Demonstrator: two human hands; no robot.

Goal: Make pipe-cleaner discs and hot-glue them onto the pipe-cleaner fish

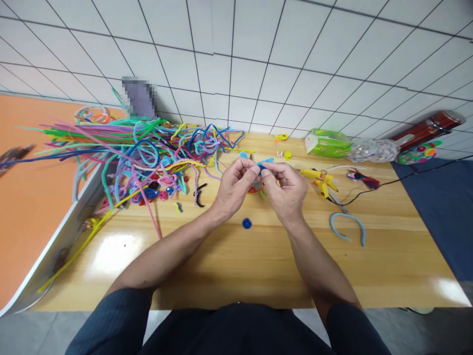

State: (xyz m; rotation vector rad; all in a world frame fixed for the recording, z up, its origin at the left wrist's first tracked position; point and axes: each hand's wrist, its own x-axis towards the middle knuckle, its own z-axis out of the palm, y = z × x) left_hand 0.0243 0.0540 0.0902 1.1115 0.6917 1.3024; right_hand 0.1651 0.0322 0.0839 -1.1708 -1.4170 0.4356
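Observation:
My left hand (236, 183) and my right hand (286, 190) meet over the middle of the table, fingertips pinched together. Between them is a small dark blue fuzzy pipe cleaner piece (261, 168), mostly covered by the fingers. Just beyond the fingertips, light blue fuzzy ends (266, 160) stick out; I cannot tell what they belong to. Under the hands shows part of an orange-red round thing (254, 189), largely hidden. Nearer my body, a flat round dark blue coil (247, 223) lies on the wood.
Many coloured pipe cleaners (148, 143) are heaped at the left. A yellow glue gun (320, 180) with a black cord lies to the right, near a light blue curved pipe cleaner (347, 217). A green packet (328, 143) and a red-brown flask (430, 129) stand along the tiled wall.

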